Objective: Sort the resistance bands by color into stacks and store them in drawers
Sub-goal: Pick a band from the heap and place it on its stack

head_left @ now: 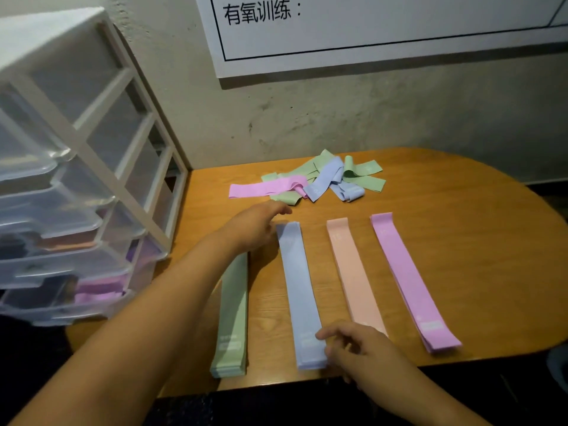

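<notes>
Four sorted stacks of bands lie side by side on the wooden table: a green stack, a blue stack, a peach stack and a pink stack. Behind them is a loose pile of mixed bands in green, pink and blue. My left hand hovers over the far end of the green stack, fingers extended toward the pile and holding nothing. My right hand rests at the near end of the blue stack, fingertips touching its edge.
A white-framed unit of translucent plastic drawers stands at the table's left; its lower drawers hold orange, purple and pink bands. A concrete wall with a white printed poster backs the table. The table's near edge runs just below the stacks.
</notes>
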